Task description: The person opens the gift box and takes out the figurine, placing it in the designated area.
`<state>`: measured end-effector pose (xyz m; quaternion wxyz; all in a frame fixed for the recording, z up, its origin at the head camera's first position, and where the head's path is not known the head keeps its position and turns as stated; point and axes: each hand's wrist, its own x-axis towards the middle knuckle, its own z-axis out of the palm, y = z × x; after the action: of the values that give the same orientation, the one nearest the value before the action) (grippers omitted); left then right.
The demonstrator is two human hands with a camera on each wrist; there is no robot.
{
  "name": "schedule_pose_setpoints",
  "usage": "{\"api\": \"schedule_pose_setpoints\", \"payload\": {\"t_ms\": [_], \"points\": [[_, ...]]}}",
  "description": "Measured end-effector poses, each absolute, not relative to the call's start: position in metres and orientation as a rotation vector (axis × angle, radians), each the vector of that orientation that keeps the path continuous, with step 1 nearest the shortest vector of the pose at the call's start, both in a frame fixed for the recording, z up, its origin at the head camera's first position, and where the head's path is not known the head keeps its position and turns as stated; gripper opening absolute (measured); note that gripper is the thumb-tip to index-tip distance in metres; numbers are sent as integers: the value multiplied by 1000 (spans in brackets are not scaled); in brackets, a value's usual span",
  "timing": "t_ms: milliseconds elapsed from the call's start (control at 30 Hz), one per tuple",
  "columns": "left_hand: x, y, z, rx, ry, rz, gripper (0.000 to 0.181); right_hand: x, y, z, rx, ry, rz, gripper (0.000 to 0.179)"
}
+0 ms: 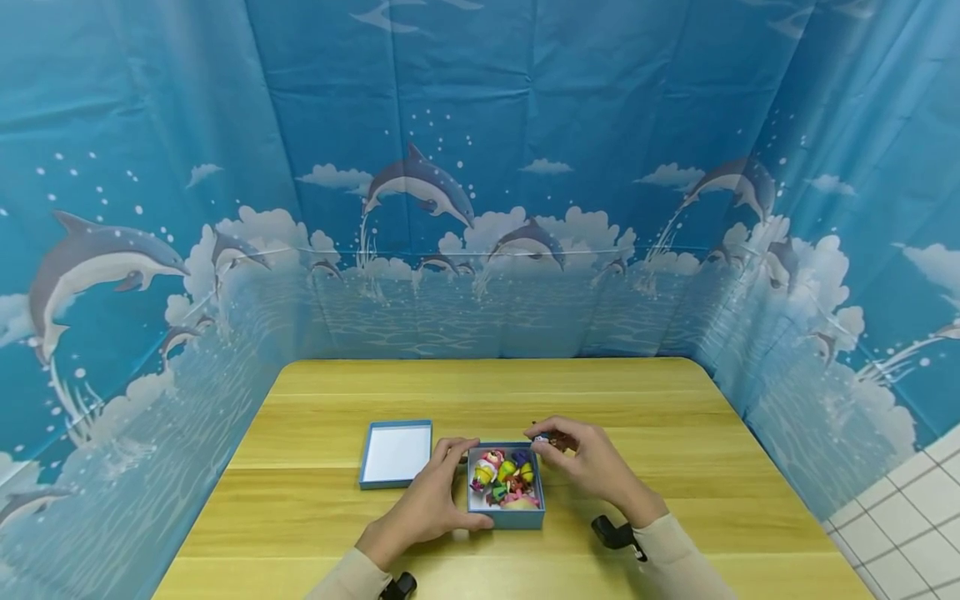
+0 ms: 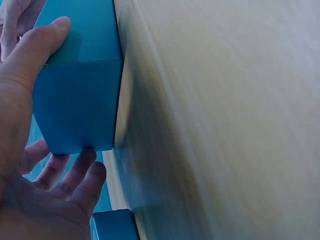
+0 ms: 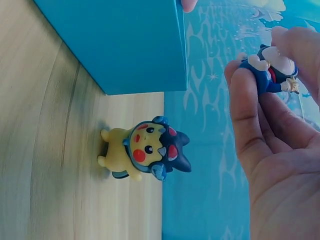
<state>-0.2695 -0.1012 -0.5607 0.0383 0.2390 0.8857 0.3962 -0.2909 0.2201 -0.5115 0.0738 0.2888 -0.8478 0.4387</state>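
Observation:
A small blue box (image 1: 507, 520) with a white inside stands uncovered on the table. Several colourful toy figurines (image 1: 486, 473) lie heaped in it. My left hand (image 1: 427, 504) grips the box from the left, thumb at the front wall and fingers at the far corner, as the left wrist view also shows. Just past the box's right rim, my right hand (image 1: 592, 467) pinches a blue-and-white figurine (image 3: 265, 72) with a red collar between thumb and fingers. In the right wrist view, a yellow Pikachu figurine (image 3: 142, 150) in a dark hood stands on the table near the box.
Left of the box lies its blue lid (image 1: 397, 454), white inside facing up. The yellow wood-grain table (image 1: 315, 517) has rounded far corners. A blue dolphin-print curtain (image 1: 465, 308) hangs behind it and along both sides.

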Motion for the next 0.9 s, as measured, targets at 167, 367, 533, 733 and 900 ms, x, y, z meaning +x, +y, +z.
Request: {"api": "schedule_pose_setpoints", "payload": {"t_ms": [167,367,533,733,900], "points": [[-269,-101,-561,737,2724,1210,124,-291,223,-512,841,-2530,1288,20],[-269,-101,-560,731,2726,1202,124,-291,228,-512,791,-2532,1332,21],[-268,-100,-560,726,2722,1206,124,-291,232,-513,747,-2546,1341,31],[-268,-100,-561,730,2728,1201,124,-292,235,-515,704,-2560,1325,47],[-269,-100,-561,736,2735,1203,125,-291,239,-515,673,-2573,1283,44]]}}
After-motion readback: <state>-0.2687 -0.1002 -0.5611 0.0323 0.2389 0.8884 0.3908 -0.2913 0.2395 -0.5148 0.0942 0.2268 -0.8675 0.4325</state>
